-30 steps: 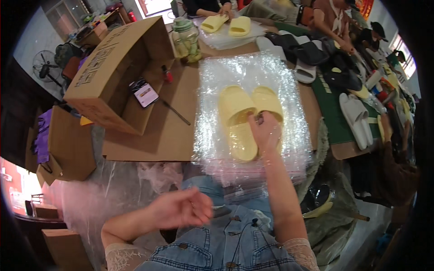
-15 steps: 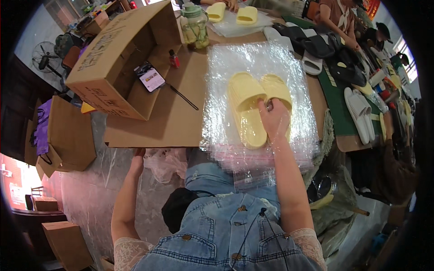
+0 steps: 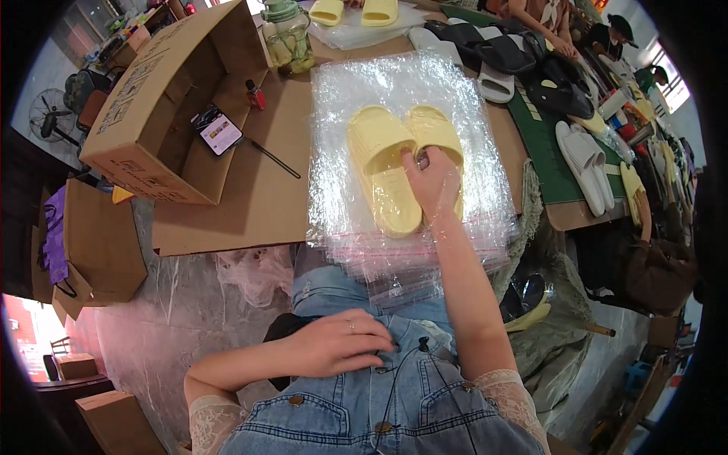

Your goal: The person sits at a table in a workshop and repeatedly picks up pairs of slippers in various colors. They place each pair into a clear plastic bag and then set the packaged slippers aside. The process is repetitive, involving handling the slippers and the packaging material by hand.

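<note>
A pair of pale yellow slippers [image 3: 390,199] lies side by side, toes away from me, on a stack of clear plastic bags [image 3: 334,129] with pink-red edges. My right hand [image 3: 436,180] is closed on their adjoining inner edges, the thumb at the left slipper and the fingers at the right one. Shiny film shows around them; I cannot tell how far they sit inside a bag. In front of my denim clothing, my left hand [image 3: 345,341] hovers or rests with loosely stretched fingers, a ring on one, and holds nothing.
On the brown cardboard tabletop [image 3: 189,227], left, an open carton [image 3: 144,159] lies by a phone [image 3: 218,132] and a small red bottle [image 3: 255,95]. Behind stands a green-lidded jar [image 3: 287,45]. Black slippers [image 3: 504,57] and white slippers [image 3: 582,159] cover the green table at right, where other people work.
My left hand has come up from below the table's left edge to in front of my clothing. My right hand keeps its hold on the slippers. The view has shifted.
</note>
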Tool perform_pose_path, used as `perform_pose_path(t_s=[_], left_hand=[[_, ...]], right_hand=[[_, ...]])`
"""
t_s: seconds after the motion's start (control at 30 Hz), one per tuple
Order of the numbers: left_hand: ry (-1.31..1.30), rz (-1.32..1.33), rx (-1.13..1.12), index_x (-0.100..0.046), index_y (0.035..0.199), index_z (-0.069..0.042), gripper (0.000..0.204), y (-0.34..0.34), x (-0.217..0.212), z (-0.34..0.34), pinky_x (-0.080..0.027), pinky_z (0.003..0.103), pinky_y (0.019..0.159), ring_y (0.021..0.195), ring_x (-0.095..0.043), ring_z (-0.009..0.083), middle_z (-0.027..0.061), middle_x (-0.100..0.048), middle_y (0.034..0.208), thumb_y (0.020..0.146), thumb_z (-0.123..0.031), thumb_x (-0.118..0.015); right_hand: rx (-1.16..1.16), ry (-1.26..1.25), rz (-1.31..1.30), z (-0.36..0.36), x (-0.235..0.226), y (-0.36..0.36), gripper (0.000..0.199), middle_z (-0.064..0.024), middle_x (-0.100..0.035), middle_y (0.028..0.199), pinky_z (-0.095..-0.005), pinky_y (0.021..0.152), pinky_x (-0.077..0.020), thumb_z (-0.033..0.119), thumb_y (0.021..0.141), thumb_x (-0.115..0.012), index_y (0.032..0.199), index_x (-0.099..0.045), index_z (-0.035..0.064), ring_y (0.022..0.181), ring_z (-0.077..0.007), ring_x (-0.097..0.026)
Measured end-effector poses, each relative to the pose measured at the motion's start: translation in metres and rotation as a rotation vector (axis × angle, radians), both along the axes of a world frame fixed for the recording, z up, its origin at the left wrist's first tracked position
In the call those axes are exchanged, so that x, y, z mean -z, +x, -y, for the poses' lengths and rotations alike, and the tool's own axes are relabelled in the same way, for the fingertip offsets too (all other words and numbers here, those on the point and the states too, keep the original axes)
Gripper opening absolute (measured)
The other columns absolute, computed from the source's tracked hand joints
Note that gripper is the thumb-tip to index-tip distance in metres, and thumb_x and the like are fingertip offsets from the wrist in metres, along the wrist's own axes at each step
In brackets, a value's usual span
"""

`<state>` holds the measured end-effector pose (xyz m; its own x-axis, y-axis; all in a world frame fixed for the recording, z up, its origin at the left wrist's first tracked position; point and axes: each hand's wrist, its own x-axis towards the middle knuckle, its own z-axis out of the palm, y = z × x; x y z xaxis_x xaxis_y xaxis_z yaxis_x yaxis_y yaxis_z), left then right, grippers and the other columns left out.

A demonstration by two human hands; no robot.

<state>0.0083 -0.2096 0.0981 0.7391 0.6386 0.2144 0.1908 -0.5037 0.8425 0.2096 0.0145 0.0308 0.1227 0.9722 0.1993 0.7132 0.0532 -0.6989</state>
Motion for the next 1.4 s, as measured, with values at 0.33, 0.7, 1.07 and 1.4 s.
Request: perform_pose_path(t_s=[0.33,0.7,1.07,1.4], left_hand=[[0.011,-0.316,0.086,-0.067,0.111,-0.008,0.027,0.022,0.046,0.005,-0.053,0.039,0.089,0.105,-0.061,0.0291,0.0067,-0.061,0.107,0.088,-0.020,-0.073],[-0.308,-0.321,0.063,-0.063,0.116,-0.007,0.028,0.011,0.054,0.006,-0.052,0.044,0.088,0.100,-0.065,0.0343,0.0121,-0.065,0.102,0.089,-0.008,-0.066],[-0.567,-0.105,-0.081,-0.067,0.113,-0.005,0.021,-0.018,0.042,-0.003,-0.052,0.031,0.083,0.091,-0.064,0.0152,0.0049,-0.065,0.097,0.092,-0.006,-0.067],[-0.355,-0.487,-1.102,-0.076,0.095,0.000,0.016,-0.251,0.215,-0.008,-0.056,0.032,0.068,0.074,-0.070,0.0165,0.0088,-0.075,0.084,0.084,-0.010,-0.071]], right_hand=[[0.014,-0.018,0.020,0.000,0.001,0.000,0.042,-0.0198,-0.073,0.096,-0.0470,0.077,-0.0537,0.044,0.089,-0.069,0.099,-0.071,0.0032,0.087,-0.0402,-0.070],[-0.006,0.076,-0.013,-0.001,0.005,-0.001,0.040,-0.0187,-0.069,0.086,-0.0459,0.071,-0.0509,0.039,0.089,-0.072,0.091,-0.068,-0.0002,0.077,-0.0371,-0.067],[-0.018,0.032,-0.006,0.001,0.002,-0.001,0.040,-0.0218,-0.071,0.096,-0.0470,0.076,-0.0524,0.039,0.089,-0.071,0.097,-0.069,-0.0004,0.085,-0.0403,-0.069],[-0.007,0.056,0.004,0.001,0.004,0.003,0.041,-0.0215,-0.072,0.096,-0.0470,0.076,-0.0529,0.040,0.090,-0.070,0.098,-0.070,0.0001,0.086,-0.0405,-0.069]])
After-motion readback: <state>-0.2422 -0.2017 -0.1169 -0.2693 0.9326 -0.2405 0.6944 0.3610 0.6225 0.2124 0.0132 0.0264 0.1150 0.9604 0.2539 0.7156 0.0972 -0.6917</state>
